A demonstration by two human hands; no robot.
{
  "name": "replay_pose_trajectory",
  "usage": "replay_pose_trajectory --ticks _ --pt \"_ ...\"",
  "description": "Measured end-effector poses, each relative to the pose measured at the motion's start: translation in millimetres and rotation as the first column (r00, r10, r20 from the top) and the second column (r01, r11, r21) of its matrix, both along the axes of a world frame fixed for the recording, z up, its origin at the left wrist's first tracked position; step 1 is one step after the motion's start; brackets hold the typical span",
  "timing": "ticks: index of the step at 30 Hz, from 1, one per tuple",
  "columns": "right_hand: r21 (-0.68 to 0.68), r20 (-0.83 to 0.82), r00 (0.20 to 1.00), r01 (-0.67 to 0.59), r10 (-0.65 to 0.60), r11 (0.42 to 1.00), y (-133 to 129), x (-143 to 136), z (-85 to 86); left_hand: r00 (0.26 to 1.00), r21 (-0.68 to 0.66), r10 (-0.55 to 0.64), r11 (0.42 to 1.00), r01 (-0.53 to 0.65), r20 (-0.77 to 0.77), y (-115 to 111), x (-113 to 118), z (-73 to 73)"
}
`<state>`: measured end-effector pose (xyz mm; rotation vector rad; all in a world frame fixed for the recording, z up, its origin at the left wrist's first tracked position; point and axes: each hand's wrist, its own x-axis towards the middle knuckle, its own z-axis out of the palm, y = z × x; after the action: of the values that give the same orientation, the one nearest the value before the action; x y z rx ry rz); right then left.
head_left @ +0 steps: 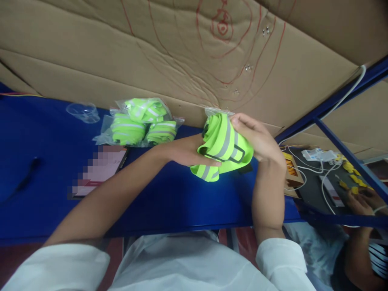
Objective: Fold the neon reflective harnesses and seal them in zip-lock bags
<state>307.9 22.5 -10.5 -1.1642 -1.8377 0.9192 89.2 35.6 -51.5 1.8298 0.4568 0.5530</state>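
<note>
A neon yellow-green reflective strap (222,139) with silver stripes and a black rectangular buckle is rolled into a bundle above the table. My left hand (190,152) grips its left side, its fingers partly hidden by the folds and one fingertip showing below the roll. My right hand (259,139) is wrapped round the right side, near the top edge. A loose end of the strap hangs at the lower left. Just behind the bundle shows the edge of a clear plastic bag (216,111).
On the blue table (182,202), several bagged reflective straps (129,129) lie against the cardboard wall (100,52). A clear plastic cup (83,112), a pixelated flat item (103,165) and a black cable (27,176) lie leftward. Past the blue frame (351,149), a co-worker's hands (362,200) handle yellow pieces.
</note>
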Motion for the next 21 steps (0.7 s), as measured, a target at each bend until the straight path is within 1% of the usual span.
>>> replay_pose_trajectory --ticks 2,4,5,7,9,10,11,13,14,16,18,19,20,21 --pt "0.075 0.082 0.997 -0.019 0.013 0.997 7.0 -3.4 -5.2 0.999 -0.064 0.026 0.998 -0.024 0.024 -1.2 -3.5 3.8" --pt "0.130 0.105 0.994 -0.028 0.015 0.991 8.3 -3.2 -5.7 0.997 -0.109 0.056 0.993 -0.051 0.044 -0.4 -4.2 4.0" --pt "0.137 0.113 0.993 -0.042 0.026 0.990 6.7 -1.9 -4.5 0.996 -0.115 0.075 0.991 -0.070 0.047 0.8 -3.6 3.1" --pt "0.118 0.190 0.976 -0.131 0.107 0.984 0.6 1.2 -0.6 0.994 -0.112 0.099 0.989 -0.094 0.045 4.0 -1.6 -0.2" --pt "0.092 0.322 0.926 -0.238 0.197 0.967 -5.8 2.1 2.1 0.995 -0.127 0.087 0.989 -0.081 0.046 6.9 0.8 -3.5" --pt "0.100 0.375 0.903 -0.264 0.209 0.959 -7.7 1.2 2.3 0.996 -0.147 0.076 0.987 -0.067 0.056 7.9 1.9 -4.9" --pt "0.127 0.405 0.894 -0.264 0.193 0.956 -8.4 -0.6 1.6 0.995 -0.179 0.068 0.982 -0.055 0.071 8.4 3.0 -5.9" --pt "0.216 0.393 0.913 -0.205 0.108 0.955 -5.8 -5.3 -1.9 0.989 -0.283 0.088 0.958 -0.051 0.118 8.2 6.1 -7.5" --pt "0.258 0.371 0.927 -0.165 0.060 0.952 -2.9 -7.3 -3.9 0.981 -0.355 0.121 0.933 -0.061 0.151 7.7 8.4 -8.3" --pt "0.336 0.313 0.948 -0.060 -0.052 0.940 4.2 -8.7 -7.2 0.954 -0.503 0.196 0.862 -0.058 0.226 6.7 14.5 -10.6" --pt "0.404 0.236 0.952 0.087 -0.195 0.911 9.5 -6.5 -7.8 0.927 -0.603 0.240 0.797 -0.018 0.290 6.2 21.2 -13.9" --pt "0.424 0.198 0.947 0.150 -0.253 0.893 10.5 -4.7 -7.0 0.920 -0.622 0.242 0.783 0.001 0.307 6.2 23.9 -15.6" --pt "0.436 0.162 0.943 0.197 -0.292 0.878 10.2 -2.8 -5.4 0.921 -0.615 0.231 0.788 0.012 0.314 6.3 25.7 -17.0" --pt "0.435 0.133 0.942 0.223 -0.308 0.872 8.5 -1.3 -3.4 0.927 -0.588 0.210 0.809 0.013 0.310 6.4 26.3 -17.8"
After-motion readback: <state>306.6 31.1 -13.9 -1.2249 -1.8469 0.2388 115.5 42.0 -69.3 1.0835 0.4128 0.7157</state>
